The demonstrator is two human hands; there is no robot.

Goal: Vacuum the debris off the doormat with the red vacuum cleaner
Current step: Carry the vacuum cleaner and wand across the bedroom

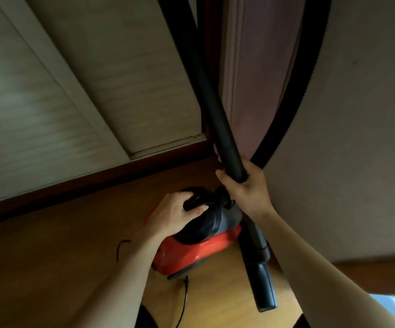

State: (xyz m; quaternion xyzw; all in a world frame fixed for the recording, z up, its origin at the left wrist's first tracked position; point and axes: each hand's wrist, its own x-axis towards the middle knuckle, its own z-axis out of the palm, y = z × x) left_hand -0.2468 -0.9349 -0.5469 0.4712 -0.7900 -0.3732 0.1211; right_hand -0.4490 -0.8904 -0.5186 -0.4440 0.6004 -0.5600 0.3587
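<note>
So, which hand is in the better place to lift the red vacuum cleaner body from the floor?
Left. The left hand already grips the black handle on top of the red vacuum cleaner, while the right hand is closed around the black tube.

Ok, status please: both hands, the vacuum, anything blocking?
Left hand gripping vacuum handle. Right hand closed on wand. Doormat not in view. Cord loose on floor near vacuum.

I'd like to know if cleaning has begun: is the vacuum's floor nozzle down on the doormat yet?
No: the floor nozzle lies on bare wood floor; no doormat shows.
</note>
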